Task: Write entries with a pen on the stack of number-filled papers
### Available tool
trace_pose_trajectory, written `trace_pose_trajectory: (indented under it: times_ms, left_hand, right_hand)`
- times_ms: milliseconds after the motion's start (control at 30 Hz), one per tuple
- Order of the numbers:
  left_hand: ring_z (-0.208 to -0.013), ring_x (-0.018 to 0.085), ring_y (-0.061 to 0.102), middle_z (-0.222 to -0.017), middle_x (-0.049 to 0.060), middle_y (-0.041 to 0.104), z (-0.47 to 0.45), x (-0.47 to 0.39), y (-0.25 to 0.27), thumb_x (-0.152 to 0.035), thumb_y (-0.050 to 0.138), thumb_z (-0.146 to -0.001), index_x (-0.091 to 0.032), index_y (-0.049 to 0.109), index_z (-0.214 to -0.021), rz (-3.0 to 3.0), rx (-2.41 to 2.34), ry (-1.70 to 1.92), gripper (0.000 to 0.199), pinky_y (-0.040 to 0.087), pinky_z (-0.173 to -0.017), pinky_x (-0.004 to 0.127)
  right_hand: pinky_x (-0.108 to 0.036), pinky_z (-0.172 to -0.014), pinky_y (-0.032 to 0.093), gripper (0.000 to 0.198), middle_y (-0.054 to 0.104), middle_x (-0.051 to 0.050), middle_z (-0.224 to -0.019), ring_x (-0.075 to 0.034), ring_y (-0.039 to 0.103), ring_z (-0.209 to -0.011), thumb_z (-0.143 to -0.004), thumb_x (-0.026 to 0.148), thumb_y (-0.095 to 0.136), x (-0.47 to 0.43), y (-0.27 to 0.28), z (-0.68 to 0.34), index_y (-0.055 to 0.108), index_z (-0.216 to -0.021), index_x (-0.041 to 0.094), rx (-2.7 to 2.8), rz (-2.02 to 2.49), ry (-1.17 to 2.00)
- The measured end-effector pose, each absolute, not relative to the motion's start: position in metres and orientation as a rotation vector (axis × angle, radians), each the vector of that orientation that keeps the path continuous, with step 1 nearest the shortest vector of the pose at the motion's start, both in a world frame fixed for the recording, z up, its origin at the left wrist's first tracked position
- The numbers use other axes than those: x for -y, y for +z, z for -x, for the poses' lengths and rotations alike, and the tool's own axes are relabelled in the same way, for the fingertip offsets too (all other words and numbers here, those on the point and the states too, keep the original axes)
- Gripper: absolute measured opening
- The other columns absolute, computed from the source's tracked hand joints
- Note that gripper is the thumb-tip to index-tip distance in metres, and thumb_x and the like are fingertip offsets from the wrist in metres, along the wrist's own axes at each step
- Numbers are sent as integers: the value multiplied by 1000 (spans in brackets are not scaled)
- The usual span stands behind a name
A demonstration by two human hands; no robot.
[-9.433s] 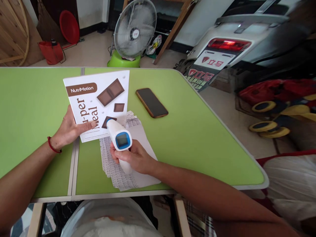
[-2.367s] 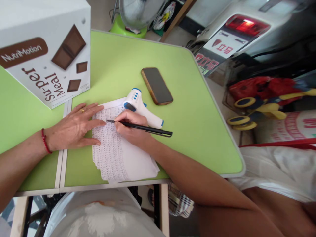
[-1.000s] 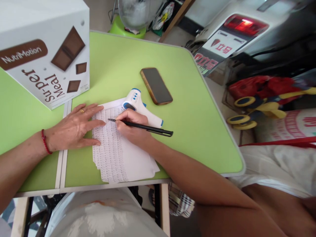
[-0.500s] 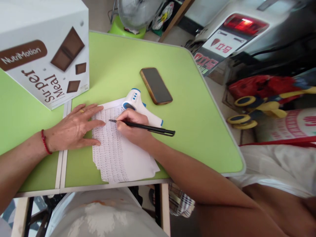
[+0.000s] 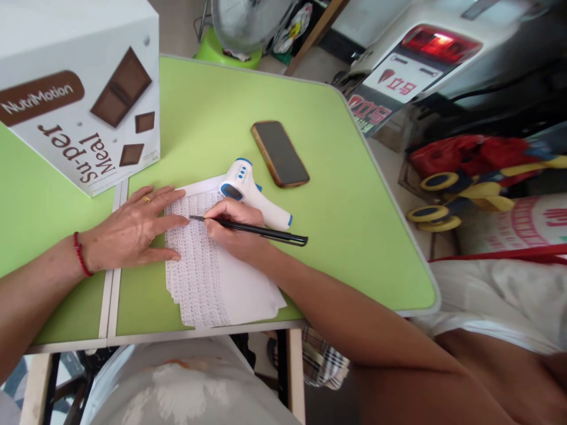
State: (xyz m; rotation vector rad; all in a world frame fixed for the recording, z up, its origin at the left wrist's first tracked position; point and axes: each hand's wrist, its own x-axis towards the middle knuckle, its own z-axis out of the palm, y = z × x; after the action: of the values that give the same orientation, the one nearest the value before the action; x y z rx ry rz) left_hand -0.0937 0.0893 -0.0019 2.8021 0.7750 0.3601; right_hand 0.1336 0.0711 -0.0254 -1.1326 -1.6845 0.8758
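Observation:
A stack of white paper [image 5: 201, 277] covered in rows of small handwriting lies near the front edge of the green table [image 5: 345, 195]. My left hand [image 5: 133, 227] rests flat with its fingers spread, the fingertips on the paper's left side. In my right hand [image 5: 233, 227] is a black pen [image 5: 266, 230], pinched near its tip, which points at the written rows close to my left index finger. Just beyond my right hand a white and blue infrared thermometer [image 5: 254, 195] lies over the paper's top edge. Whether the pen tip touches the sheet I cannot tell.
A smartphone [image 5: 281, 154] in a brown case lies behind the thermometer. The tall white NutriMotion box [image 5: 110, 65] stands at the left. Beyond the table are a fan [image 5: 248, 23], a white scooter [image 5: 425, 53] and a yellow-wheeled toy [image 5: 469, 198]. Another person's arm seems to be at lower right.
My right hand and the pen have shifted slightly left, bringing the tip closer to my left index finger. My left hand and the paper have stayed put.

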Motion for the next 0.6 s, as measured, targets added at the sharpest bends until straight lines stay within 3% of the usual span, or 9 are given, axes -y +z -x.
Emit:
trace_pose_trajectory:
  times_ms: [600]
  left_hand:
    - [-138, 36, 39, -147, 23, 40, 94, -89, -2, -51, 56, -92, -14, 58, -116, -2851, -759, 362, 44, 32, -112, 56]
  right_hand:
    - [-20, -45, 36, 7, 56, 6, -56, -6, 45, -47, -72, 14, 59, -72, -28, -134, 59, -66, 19, 1700, 1040, 860]
